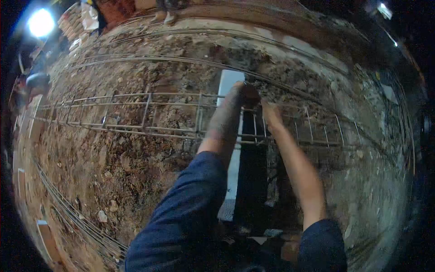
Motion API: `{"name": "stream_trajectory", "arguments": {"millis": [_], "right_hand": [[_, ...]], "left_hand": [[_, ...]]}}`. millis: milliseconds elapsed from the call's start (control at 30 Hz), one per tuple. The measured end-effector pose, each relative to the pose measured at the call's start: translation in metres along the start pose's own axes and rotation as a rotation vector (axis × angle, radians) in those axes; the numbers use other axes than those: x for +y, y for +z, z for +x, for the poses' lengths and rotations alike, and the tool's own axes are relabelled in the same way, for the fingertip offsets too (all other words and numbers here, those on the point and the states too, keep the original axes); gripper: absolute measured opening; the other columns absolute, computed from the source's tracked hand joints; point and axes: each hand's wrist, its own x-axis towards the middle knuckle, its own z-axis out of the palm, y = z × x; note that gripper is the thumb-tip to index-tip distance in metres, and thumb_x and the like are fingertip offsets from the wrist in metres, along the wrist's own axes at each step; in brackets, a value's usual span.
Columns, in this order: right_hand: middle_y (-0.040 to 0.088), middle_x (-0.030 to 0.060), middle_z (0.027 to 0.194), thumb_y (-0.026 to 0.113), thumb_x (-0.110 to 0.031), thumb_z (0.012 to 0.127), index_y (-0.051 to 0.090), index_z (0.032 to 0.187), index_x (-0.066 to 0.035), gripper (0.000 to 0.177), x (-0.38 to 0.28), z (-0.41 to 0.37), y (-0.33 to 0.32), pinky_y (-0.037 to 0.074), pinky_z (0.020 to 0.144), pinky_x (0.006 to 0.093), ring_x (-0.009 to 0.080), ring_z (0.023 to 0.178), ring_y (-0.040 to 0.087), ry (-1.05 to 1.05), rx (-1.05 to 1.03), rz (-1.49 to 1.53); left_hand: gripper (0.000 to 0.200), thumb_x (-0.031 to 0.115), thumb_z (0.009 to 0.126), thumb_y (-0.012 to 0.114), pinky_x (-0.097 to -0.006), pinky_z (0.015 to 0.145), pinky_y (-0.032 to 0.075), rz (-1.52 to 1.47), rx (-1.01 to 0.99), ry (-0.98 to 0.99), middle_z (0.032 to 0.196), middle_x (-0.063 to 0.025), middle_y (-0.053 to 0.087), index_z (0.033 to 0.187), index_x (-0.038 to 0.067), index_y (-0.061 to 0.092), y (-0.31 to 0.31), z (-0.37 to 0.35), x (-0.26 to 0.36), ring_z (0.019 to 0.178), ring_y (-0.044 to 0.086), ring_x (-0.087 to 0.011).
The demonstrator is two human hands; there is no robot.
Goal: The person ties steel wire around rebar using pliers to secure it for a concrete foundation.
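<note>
Both arms reach forward, in dark blue sleeves, to a long rebar cage [147, 113] lying across the ground. My left hand [248, 93] is dark and blurred above the cage's far bars, next to a pale board [232, 77]. Close beside it, my right hand [269, 111] is at the cage's upper bars. The fingers of both hands are hidden or smeared, so I cannot make out a tool or what they grip. The pale board runs under the cage toward me, with a deep black shadow along its right side.
Rough soil and rubble [122, 172] surround the cage. Long loose bars [181, 59] lie beyond it, and more bars [86, 222] lie at lower left. A person's feet [168, 19] show at the top. Stacked sacks [77, 22] and a bright lamp [41, 22] are at upper left.
</note>
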Motion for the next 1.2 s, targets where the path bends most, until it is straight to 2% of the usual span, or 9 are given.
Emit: {"name": "stream_trajectory", "arguments": {"millis": [100, 300, 367, 467, 500, 700, 900, 933, 1200], "right_hand": [[0.055, 0.0101, 0.080, 0.049, -0.045, 0.083, 0.056, 0.104, 0.000, 0.050, -0.024, 0.002, -0.005, 0.039, 0.069, 0.0380, 0.0215, 0.074, 0.050, 0.286, -0.121, -0.294], [0.048, 0.0051, 0.071, 0.055, -0.048, 0.078, 0.059, 0.097, -0.005, 0.047, -0.036, -0.015, 0.005, 0.038, 0.060, 0.0354, 0.0177, 0.061, 0.042, 0.324, 0.037, -0.027], [0.057, 0.0098, 0.088, 0.050, -0.042, 0.083, 0.052, 0.111, -0.004, 0.048, 0.087, 0.058, 0.011, 0.042, 0.067, 0.0359, 0.0215, 0.076, 0.050, 0.162, 0.038, -0.091], [0.050, 0.0199, 0.113, 0.048, -0.044, 0.083, 0.045, 0.115, 0.004, 0.058, -0.006, 0.006, 0.004, 0.037, 0.088, 0.0383, 0.0290, 0.105, 0.047, 0.199, -0.057, -0.257], [0.050, 0.0238, 0.112, 0.051, -0.047, 0.080, 0.048, 0.111, 0.006, 0.062, -0.022, -0.011, 0.008, 0.038, 0.086, 0.0380, 0.0324, 0.106, 0.047, 0.158, 0.163, -0.312], [0.052, 0.0258, 0.109, 0.051, -0.052, 0.078, 0.048, 0.109, 0.010, 0.070, -0.038, -0.016, -0.007, 0.037, 0.088, 0.0370, 0.0290, 0.104, 0.051, 0.253, -0.039, -0.232], [0.025, 0.0251, 0.133, 0.047, -0.053, 0.080, 0.019, 0.128, 0.011, 0.085, -0.030, -0.016, 0.004, 0.028, 0.098, 0.0360, 0.0329, 0.123, 0.029, 0.313, 0.005, 0.067], [0.031, 0.0267, 0.129, 0.049, -0.051, 0.080, 0.025, 0.124, 0.013, 0.082, -0.046, -0.026, -0.008, 0.028, 0.098, 0.0358, 0.0328, 0.120, 0.033, 0.271, -0.050, 0.005], [0.045, 0.0220, 0.120, 0.055, -0.050, 0.076, 0.045, 0.116, 0.005, 0.068, -0.024, -0.012, 0.001, 0.035, 0.091, 0.0367, 0.0305, 0.112, 0.043, 0.131, 0.030, -0.016]], "left_hand": [[0.027, 0.029, 0.076, 0.059, -0.0286, 0.046, 0.044, 0.162, 0.055, -0.007, 0.072, -0.0076, 0.060, 0.086, 0.004, 0.060, 0.002, -0.003, -0.017, 0.052, 0.054, -0.0157], [0.025, 0.032, 0.077, 0.059, -0.0279, 0.050, 0.045, 0.529, 0.049, 0.103, 0.072, -0.0045, 0.061, 0.084, 0.008, 0.062, 0.009, 0.013, -0.032, 0.054, 0.053, -0.0143], [0.025, 0.032, 0.078, 0.059, -0.0277, 0.051, 0.045, 0.690, 0.050, 0.268, 0.072, -0.0034, 0.061, 0.084, 0.009, 0.063, 0.020, 0.004, -0.064, 0.055, 0.053, -0.0138], [0.024, 0.033, 0.078, 0.059, -0.0275, 0.053, 0.045, 0.903, 0.068, 0.603, 0.072, -0.0024, 0.061, 0.083, 0.010, 0.063, 0.014, 0.057, -0.033, 0.056, 0.053, -0.0133], [0.024, 0.033, 0.078, 0.059, -0.0275, 0.052, 0.045, 0.810, 0.072, 0.657, 0.071, -0.0024, 0.061, 0.083, 0.010, 0.063, 0.010, 0.061, -0.037, 0.055, 0.053, -0.0133], [0.021, 0.030, 0.078, 0.059, -0.0275, 0.050, 0.044, 0.172, -0.015, 0.619, 0.070, -0.0024, 0.061, 0.083, 0.010, 0.063, 0.003, 0.061, -0.049, 0.054, 0.052, -0.0132], [0.019, 0.028, 0.078, 0.058, -0.0275, 0.049, 0.043, -0.516, -0.099, 0.353, 0.069, -0.0023, 0.061, 0.082, 0.010, 0.063, 0.007, 0.037, -0.049, 0.053, 0.052, -0.0131], [0.016, 0.022, 0.079, 0.056, -0.0279, 0.045, 0.042, -0.088, 0.073, 0.414, 0.070, -0.0039, 0.061, 0.082, 0.008, 0.063, 0.000, 0.020, -0.026, 0.051, 0.052, -0.0132], [0.019, 0.028, 0.069, 0.054, -0.0368, 0.058, 0.046, 0.286, 0.065, 0.510, 0.074, -0.0097, 0.060, 0.076, 0.012, 0.060, 0.011, 0.052, -0.061, 0.068, 0.058, -0.0262]]}}
